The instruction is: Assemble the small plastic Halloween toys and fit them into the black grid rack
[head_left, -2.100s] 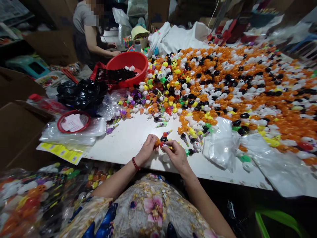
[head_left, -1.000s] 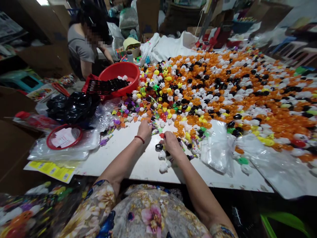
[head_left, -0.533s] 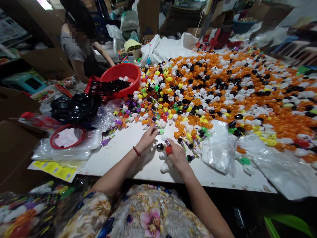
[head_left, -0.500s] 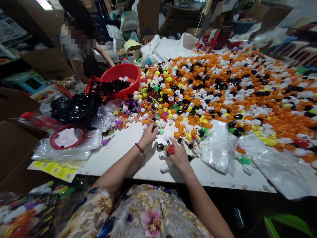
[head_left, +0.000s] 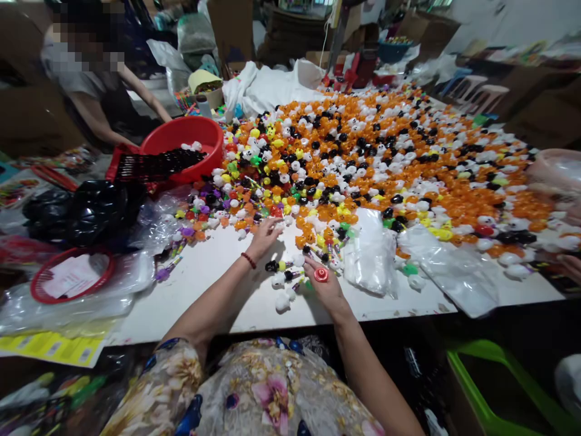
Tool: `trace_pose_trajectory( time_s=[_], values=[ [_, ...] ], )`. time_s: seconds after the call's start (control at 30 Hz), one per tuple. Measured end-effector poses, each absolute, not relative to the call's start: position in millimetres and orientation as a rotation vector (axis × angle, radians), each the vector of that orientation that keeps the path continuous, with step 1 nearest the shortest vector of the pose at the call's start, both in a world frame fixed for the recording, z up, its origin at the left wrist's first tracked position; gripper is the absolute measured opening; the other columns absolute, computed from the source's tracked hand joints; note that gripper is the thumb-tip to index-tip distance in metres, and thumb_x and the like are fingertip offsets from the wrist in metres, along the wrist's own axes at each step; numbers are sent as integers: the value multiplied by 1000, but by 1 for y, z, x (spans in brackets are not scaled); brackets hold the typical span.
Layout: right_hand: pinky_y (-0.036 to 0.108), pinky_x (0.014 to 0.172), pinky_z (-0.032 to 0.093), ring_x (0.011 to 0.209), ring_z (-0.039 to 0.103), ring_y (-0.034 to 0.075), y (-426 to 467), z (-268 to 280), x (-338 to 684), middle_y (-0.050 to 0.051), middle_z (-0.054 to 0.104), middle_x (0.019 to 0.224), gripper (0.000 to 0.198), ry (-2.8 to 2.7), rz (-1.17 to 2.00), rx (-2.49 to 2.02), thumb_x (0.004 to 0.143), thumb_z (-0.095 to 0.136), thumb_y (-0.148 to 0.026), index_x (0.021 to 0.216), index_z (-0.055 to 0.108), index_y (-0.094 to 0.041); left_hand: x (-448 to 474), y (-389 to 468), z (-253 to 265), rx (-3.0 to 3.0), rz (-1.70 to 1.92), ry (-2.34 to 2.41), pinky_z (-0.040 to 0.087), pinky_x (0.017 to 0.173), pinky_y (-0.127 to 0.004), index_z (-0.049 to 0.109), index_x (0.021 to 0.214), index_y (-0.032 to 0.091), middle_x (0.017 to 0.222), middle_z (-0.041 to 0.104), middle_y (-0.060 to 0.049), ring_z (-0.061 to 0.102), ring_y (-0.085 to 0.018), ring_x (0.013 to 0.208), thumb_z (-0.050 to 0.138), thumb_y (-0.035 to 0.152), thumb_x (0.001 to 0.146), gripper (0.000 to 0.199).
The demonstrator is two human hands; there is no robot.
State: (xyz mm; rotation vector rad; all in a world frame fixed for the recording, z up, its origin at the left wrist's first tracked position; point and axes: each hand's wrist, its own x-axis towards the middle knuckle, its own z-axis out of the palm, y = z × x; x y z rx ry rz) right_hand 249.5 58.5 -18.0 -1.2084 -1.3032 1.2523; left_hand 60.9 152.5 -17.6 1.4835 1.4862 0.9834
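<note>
My left hand (head_left: 263,238) reaches to the near edge of a heap of small toys (head_left: 363,163), its fingers stretched out beside a red piece (head_left: 276,212). No toy shows clearly in it. My right hand (head_left: 327,288) is closed, with a round red toy piece (head_left: 321,275), hollow at its end, lodged among the fingers; the rest of it is hidden. Just left of that hand lie several small toys on sticks, among them a black-headed one (head_left: 272,266) and a white-headed one (head_left: 282,302).
Clear plastic bags (head_left: 370,257) lie right of my hands. A red tub (head_left: 213,136) with black pieces stands at back left, near a seated person (head_left: 91,85). A red basket (head_left: 45,289) is at left. Another person's hand (head_left: 570,266) and a pinkish tub (head_left: 556,166) show at right.
The view has swung right, bringing another person's hand and a tub into sight. My right hand has turned, so the red piece's hollow end shows. My left hand stays by the heap's edge.
</note>
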Motion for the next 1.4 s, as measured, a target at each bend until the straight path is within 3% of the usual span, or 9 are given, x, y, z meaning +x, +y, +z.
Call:
trace_pose_trajectory(
  time_s=[0.17, 0.4, 0.6, 0.8, 0.97, 1.23, 1.4],
  values=[
    [38, 91, 53, 94, 68, 23, 60, -11, 244, 7, 75, 98, 32, -1404, 1028, -1189, 82, 65, -47, 100, 78, -23, 48, 96, -11, 822, 1048, 952, 43, 62, -22, 65, 115, 17, 83, 63, -2, 55, -11, 68, 67, 30, 73, 44],
    [31, 79, 55, 84, 66, 19, 56, -11, 242, 5, 71, 87, 25, -1613, 886, -1160, 87, 63, -38, 101, 77, -25, 48, 63, -10, 682, 1032, 870, 27, 48, -19, 66, 94, 17, 70, 56, 2, 43, -7, 55, 74, 34, 64, 35],
    [31, 76, 55, 77, 65, 18, 49, -11, 245, 4, 68, 82, 22, -1785, 764, -1166, 90, 60, -32, 103, 76, -26, 59, 56, -11, 780, 990, 869, 29, 52, -21, 63, 94, 17, 72, 53, 2, 40, -9, 59, 74, 44, 67, 40],
    [30, 73, 55, 80, 67, 20, 44, -12, 248, 5, 70, 84, 21, -1782, 763, -1162, 89, 62, -31, 103, 75, -24, 67, 47, -11, 1173, 971, 1083, 37, 61, -27, 51, 84, 21, 74, 47, 2, 42, -13, 64, 48, 59, 89, 39],
    [28, 67, 54, 72, 66, 18, 40, -12, 241, 4, 69, 79, 19, -1760, 821, -1124, 89, 59, -29, 97, 75, -23, 73, 43, -14, 1484, 939, 1289, 36, 65, -31, 40, 76, 23, 70, 42, 3, 40, -15, 65, 36, 47, 97, 32],
    [30, 70, 54, 75, 65, 19, 47, -19, 239, 5, 70, 81, 23, -1787, 825, -1171, 90, 56, -32, 98, 76, -23, 87, 45, -25, 1383, 933, 1372, 38, 66, -30, 40, 75, 23, 70, 43, 3, 43, -16, 66, 32, 42, 99, 32],
    [46, 92, 49, 100, 61, 28, 79, -27, 280, 12, 70, 106, 30, -1662, 417, -1387, 91, 54, -40, 106, 75, -23, 64, 90, -23, 1545, 1018, 1726, 41, 79, -33, 52, 79, 22, 83, 53, -4, 52, -23, 85, 54, 25, 89, 11]
  ],
)
